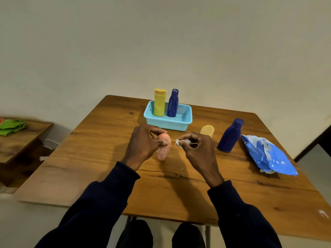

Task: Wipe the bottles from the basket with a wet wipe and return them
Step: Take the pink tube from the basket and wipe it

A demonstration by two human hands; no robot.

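My left hand (pixel 143 142) grips a small pink bottle (pixel 163 149) near its top, its base close to the table. Just right of it, my right hand (pixel 196 145) pinches a crumpled white wet wipe (pixel 180 142) a short gap from the pink bottle. A light blue basket (pixel 186 120) stands behind my hands, with a yellow bottle (pixel 159 102) and a dark blue bottle (pixel 172 103) upright inside. A pale yellow bottle (pixel 207 130) shows behind my right hand. A larger dark blue bottle (pixel 230 136) stands on the table to the right.
A blue wet-wipe packet (pixel 268 155) lies near the wooden table's (pixel 100 158) right edge. A lower side table (pixel 23 140) at the left holds a green cloth (pixel 11 127). A plain wall rises behind the table. My knees show below the near edge.
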